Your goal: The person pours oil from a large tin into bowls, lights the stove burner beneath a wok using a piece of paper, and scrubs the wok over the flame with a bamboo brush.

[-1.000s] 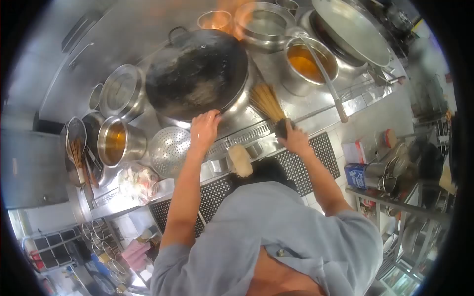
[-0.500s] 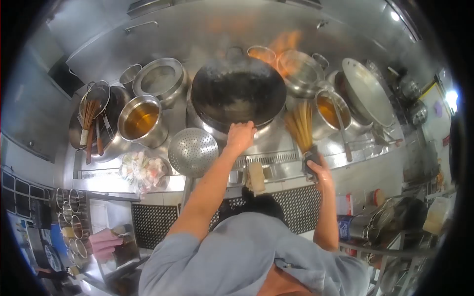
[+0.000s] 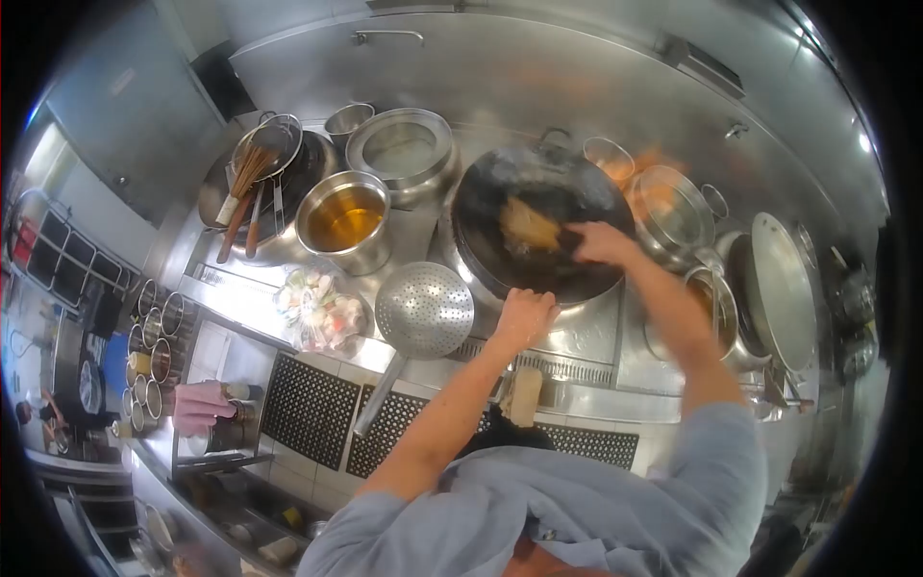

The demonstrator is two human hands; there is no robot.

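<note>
A large black wok (image 3: 481, 255) sits over the burner, with hazy steam or smoke over its far side. My left hand (image 3: 527, 317) is closed on the wok's near rim. Inside the wok, my right hand (image 3: 601, 242) grips the dark handle of a bamboo wok brush (image 3: 531, 229). The brush's bristles are against the inner surface of the wok and slightly blurred. To the left of the wok lies a perforated strainer (image 3: 425, 310) with a long metal handle, near my left forearm.
Pots of amber liquid stand left (image 3: 348, 219) and right of the wok. Lidded-looking pots (image 3: 399, 144) line the back. A plastic bag of food (image 3: 319, 313) lies near the front edge. Flames show at the back right. A pale wok (image 3: 784, 293) leans far right.
My right hand has brought the brush from the counter's right side into the wok. My left hand still holds the rim. The camera view has turned.
</note>
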